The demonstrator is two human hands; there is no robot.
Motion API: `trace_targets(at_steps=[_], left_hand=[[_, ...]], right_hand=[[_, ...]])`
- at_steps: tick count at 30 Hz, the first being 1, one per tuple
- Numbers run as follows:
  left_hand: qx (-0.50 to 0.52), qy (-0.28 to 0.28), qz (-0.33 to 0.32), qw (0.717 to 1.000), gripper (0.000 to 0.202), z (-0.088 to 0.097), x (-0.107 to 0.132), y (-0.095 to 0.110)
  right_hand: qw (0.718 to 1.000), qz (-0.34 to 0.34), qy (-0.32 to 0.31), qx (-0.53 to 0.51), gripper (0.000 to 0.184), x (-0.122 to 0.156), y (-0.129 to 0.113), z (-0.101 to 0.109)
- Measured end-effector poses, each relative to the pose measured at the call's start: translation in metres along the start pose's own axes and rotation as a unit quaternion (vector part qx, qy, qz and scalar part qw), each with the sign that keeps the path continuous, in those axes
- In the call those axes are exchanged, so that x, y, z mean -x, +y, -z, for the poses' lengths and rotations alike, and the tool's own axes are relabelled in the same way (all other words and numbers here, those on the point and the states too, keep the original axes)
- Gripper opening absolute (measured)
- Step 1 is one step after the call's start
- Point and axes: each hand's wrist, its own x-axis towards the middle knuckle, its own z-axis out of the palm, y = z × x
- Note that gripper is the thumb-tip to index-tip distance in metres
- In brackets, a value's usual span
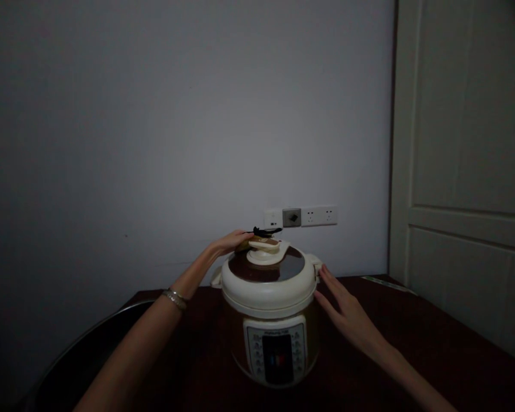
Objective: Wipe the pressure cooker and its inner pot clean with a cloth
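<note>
A cream and brown electric pressure cooker stands on a dark wooden table, its control panel facing me. My left hand reaches over the lid and rests on the lid handle, fingers curled on its left end. A bracelet circles that wrist. My right hand lies flat against the cooker's right side, fingers stretched toward the lid's rim. A small dark object sits just above the handle; I cannot make it out.
A large dark metal bowl or pan lies at the table's left front. Wall sockets are mounted behind the cooker. A white door stands at the right. A pale strip lies at the table's far right edge.
</note>
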Motion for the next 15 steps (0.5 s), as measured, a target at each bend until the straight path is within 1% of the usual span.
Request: trace_targets(at_steps=[2,6,8,12,15], left_hand=[[0.035,0.022,0.014,0.999,0.033,-0.004,0.008,0.0],[0.052,0.126,0.05,0.989,0.028,-0.02,0.017,0.003],[0.046,0.165,0.054,0.984,0.028,-0.028,0.021,0.003],[0.004,0.2,0.057,0.978,0.033,-0.037,0.033,0.004],[-0.076,0.229,0.048,0.969,0.038,-0.042,0.044,0.008]], right_hand=[[1.0,-0.001,0.002,-0.001,0.068,0.001,0.001,-0.001],[1.0,-0.004,0.0,-0.009,0.069,0.001,0.001,0.0],[1.0,-0.003,-0.003,-0.007,0.069,0.001,0.0,0.0],[1.0,-0.002,-0.001,0.007,0.069,0.001,-0.001,-0.001],[1.0,0.0,0.002,0.012,0.069,0.001,-0.002,-0.002]])
